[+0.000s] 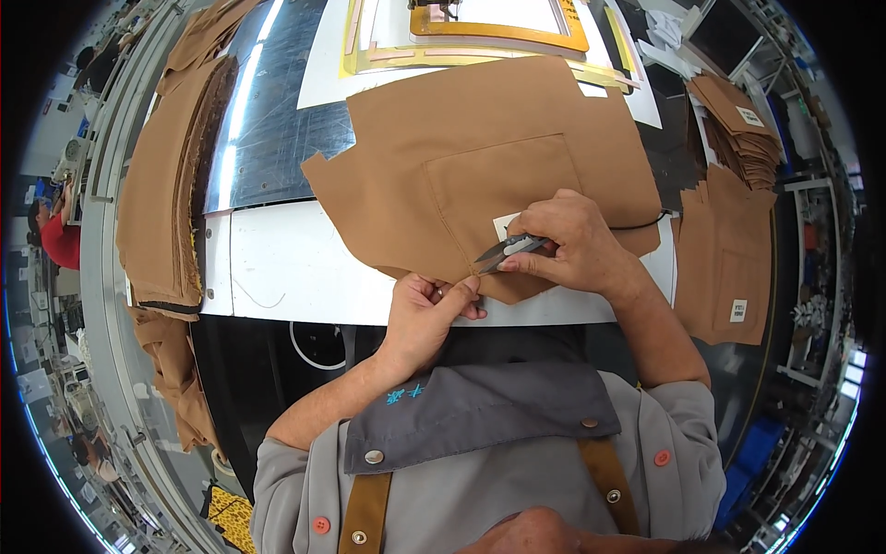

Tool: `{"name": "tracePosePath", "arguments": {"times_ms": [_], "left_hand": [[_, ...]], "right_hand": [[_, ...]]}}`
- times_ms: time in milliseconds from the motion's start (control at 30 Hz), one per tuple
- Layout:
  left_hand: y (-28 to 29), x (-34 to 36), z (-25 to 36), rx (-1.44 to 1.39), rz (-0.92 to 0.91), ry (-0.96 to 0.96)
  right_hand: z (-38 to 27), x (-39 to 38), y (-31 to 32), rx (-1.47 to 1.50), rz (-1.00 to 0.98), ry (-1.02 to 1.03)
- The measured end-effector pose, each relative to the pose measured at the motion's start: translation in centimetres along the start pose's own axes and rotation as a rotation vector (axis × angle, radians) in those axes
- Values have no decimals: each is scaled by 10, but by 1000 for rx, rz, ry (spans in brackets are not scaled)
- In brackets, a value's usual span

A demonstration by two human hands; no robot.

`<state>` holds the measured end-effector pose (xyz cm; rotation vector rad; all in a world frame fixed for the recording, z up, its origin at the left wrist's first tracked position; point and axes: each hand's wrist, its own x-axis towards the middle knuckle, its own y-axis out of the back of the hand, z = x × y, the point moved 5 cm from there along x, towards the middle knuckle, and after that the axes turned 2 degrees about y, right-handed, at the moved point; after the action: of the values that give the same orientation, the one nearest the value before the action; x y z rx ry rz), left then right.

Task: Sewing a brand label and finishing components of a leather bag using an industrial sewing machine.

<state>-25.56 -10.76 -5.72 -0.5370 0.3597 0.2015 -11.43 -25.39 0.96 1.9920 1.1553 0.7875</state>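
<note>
A brown fabric panel (383, 185) lies over the white table edge in front of me, with a stitched pocket (503, 175) on it. My right hand (577, 249) grips a pair of thread snips (508, 247), blades pointing left and down at the pocket's lower corner. Close to the blade tips, my left hand (425, 314) pinches the panel's near edge between thumb and fingers. A small white label (502, 226) shows partly behind the snips and right hand. Whether a thread sits between the blades is too small to tell.
At the left lies a thick pile of brown fabric pieces (161, 185) beside a shiny metal plate (277, 138). An orange clamp frame (498, 35) and a yellow-edged template (369, 63) are at the far side. More brown pieces (743, 138) and a labelled brown panel (724, 249) are on the right.
</note>
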Motion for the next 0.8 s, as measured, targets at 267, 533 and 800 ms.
{"name": "tracePosePath", "arguments": {"times_ms": [267, 533, 800], "left_hand": [[0, 0, 1, 15, -1, -6], [1, 0, 0, 17, 3, 4], [1, 0, 0, 17, 7, 7]], "right_hand": [[3, 0, 0, -9, 32, 24], [2, 3, 2, -13, 14, 28], [1, 6, 1, -5, -9, 45]]}}
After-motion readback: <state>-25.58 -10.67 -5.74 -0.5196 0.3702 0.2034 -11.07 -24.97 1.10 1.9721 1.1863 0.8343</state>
